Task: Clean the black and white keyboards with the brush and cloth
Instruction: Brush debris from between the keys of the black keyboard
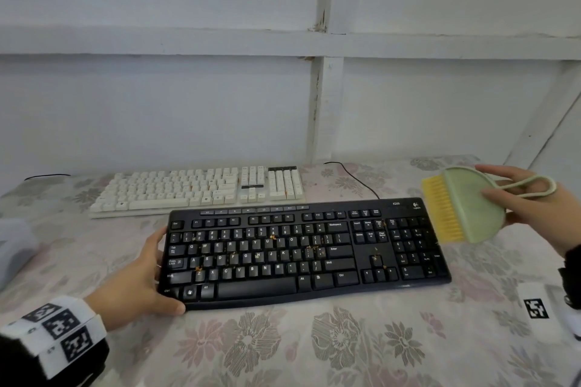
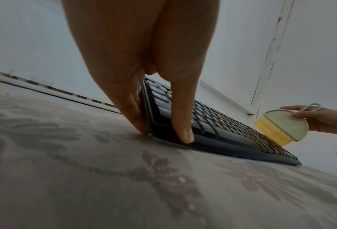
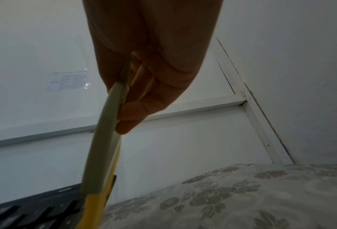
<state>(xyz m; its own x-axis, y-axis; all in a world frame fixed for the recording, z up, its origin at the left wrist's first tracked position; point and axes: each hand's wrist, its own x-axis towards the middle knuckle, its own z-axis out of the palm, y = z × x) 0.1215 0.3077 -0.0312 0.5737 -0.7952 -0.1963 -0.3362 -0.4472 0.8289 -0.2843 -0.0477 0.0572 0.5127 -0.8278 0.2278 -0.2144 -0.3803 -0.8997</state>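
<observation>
Now we brace the black keyboard (image 1: 309,253) w/ left hand (image 1: 138,286) gripping its end so it won't slide; right hand (image 1: 534,207) pinches brush (image 1: 465,207), bristles just above numpad crumbs.

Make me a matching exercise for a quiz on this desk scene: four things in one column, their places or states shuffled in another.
1. black keyboard
2. white keyboard
3. brush
4. left hand

a. held up by the right hand
b. at the wall, untouched
c. gripping a keyboard's end
d. crumbs on its keys

Pairs: 1-d, 2-b, 3-a, 4-c
</observation>
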